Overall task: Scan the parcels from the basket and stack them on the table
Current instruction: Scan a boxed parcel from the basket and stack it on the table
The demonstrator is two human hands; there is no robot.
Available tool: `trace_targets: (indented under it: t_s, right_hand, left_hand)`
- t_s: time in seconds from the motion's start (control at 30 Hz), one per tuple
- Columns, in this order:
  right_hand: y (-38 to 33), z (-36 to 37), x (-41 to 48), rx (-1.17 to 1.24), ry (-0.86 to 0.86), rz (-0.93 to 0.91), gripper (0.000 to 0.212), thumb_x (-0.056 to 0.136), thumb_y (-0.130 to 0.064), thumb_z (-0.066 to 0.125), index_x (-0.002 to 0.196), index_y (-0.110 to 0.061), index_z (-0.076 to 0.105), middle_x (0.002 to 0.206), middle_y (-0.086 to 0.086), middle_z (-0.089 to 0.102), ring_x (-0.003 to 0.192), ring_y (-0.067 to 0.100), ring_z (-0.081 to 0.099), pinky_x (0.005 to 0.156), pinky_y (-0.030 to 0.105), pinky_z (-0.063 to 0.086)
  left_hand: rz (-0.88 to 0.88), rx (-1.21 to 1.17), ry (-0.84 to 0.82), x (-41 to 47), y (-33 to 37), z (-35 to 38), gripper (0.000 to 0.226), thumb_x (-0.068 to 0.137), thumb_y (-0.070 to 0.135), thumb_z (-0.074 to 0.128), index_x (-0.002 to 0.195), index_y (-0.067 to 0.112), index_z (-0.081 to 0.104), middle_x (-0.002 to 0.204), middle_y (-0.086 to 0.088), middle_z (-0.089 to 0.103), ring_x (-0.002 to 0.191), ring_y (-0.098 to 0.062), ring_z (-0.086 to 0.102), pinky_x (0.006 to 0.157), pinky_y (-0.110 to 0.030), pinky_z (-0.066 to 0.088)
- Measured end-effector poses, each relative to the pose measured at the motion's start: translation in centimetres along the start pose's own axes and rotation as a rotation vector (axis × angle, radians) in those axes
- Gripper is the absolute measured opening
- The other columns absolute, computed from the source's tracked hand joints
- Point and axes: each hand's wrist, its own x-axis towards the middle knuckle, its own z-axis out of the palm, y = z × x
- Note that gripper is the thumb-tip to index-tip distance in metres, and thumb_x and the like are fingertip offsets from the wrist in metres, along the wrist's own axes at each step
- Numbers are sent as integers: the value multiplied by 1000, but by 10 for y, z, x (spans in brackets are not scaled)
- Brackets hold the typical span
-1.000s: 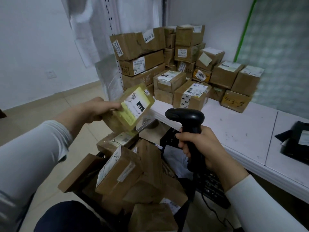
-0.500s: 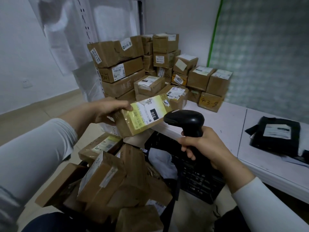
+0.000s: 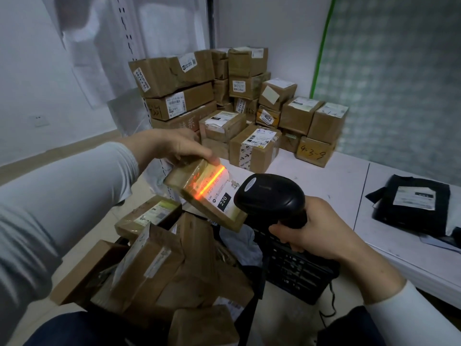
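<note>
My left hand (image 3: pixel 174 146) grips a small cardboard parcel (image 3: pixel 197 193) from above, its label marked 220 facing up. An orange scan line glows across that label. My right hand (image 3: pixel 311 228) holds the black barcode scanner (image 3: pixel 270 196) by its handle, its head just right of the parcel and aimed at the label. Below them, a black basket (image 3: pixel 296 273) holds several brown parcels (image 3: pixel 147 260) piled loosely. On the white table (image 3: pixel 336 176) behind, several cardboard boxes (image 3: pixel 252 113) are stacked against the wall.
A black mailer bag (image 3: pixel 414 206) with a white label lies on the table at the right. White plastic sheeting and a shelf upright (image 3: pixel 129 46) stand behind the stack. Tiled floor (image 3: pixel 74 151) lies to the left. The scanner's cable (image 3: pixel 329 303) hangs by the basket.
The parcel has tipped so its label faces the scanner, and the orange scan line now shows on it. The scanner head has come closer to the parcel.
</note>
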Motion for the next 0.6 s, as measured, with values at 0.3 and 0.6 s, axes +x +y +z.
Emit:
trace_targets:
  t_s: [0.3,0.6]
  right_hand:
    - [-3,-1,2,-57,10,-22,28,79,-12,73,76,-31,53,65,-7,58,56,5,55,59,25,47]
    - [-4,2,7,-66,10,-22,27,79,-12,73,73,-30,52,62,-7,57,51,-3,55,56,24,46]
  left_hand:
    - [-50,57,-37,3,0,-3,78,51,56,83,114,17,59,111,-6,66,104,-26,63,95,-46,50]
    - [-56,26,-35,7,-2,-4,65,63,51,77,115,17,59,111,-7,66,105,-26,62,96,-47,49]
